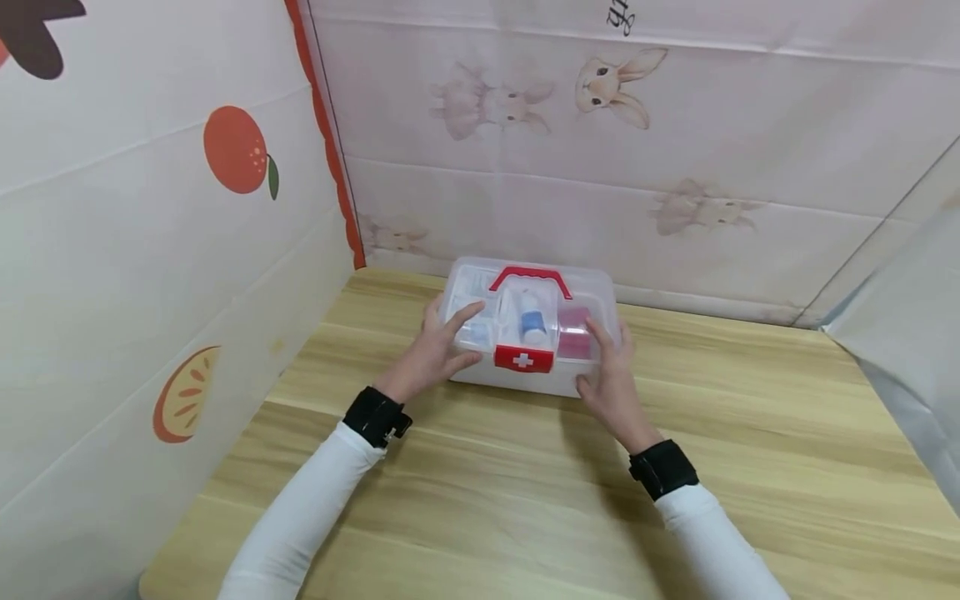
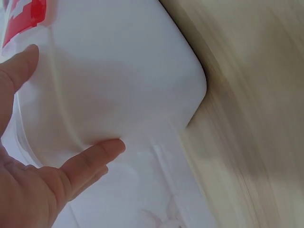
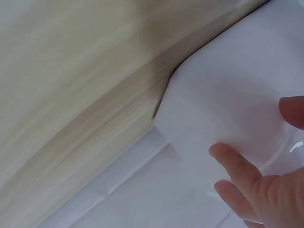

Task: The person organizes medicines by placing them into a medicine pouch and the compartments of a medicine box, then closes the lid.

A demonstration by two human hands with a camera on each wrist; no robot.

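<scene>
A white first-aid box [image 1: 468, 373] with a clear lid stands on the wooden table near the back wall. Its red handle [image 1: 532, 272] lies folded on the lid, and a red latch [image 1: 510, 358] with a white cross closes the front. Through the lid show a bottle with a blue band [image 1: 533, 323] and something pink [image 1: 574, 333]. My left hand [image 1: 431, 352] holds the box's left end, thumb on the front near the latch. At the opposite end my right hand [image 1: 611, 382] grips it likewise, index finger over the lid. Both wrist views show fingertips against the white side walls.
Behind the box rises a cloth-covered wall [image 1: 525, 200] with rabbit drawings. A fruit-patterned sheet [image 1: 225, 250] borders the table on the left, and pale fabric [image 1: 907, 308] hangs at the right. The table [image 1: 510, 492] stretches forward between both forearms.
</scene>
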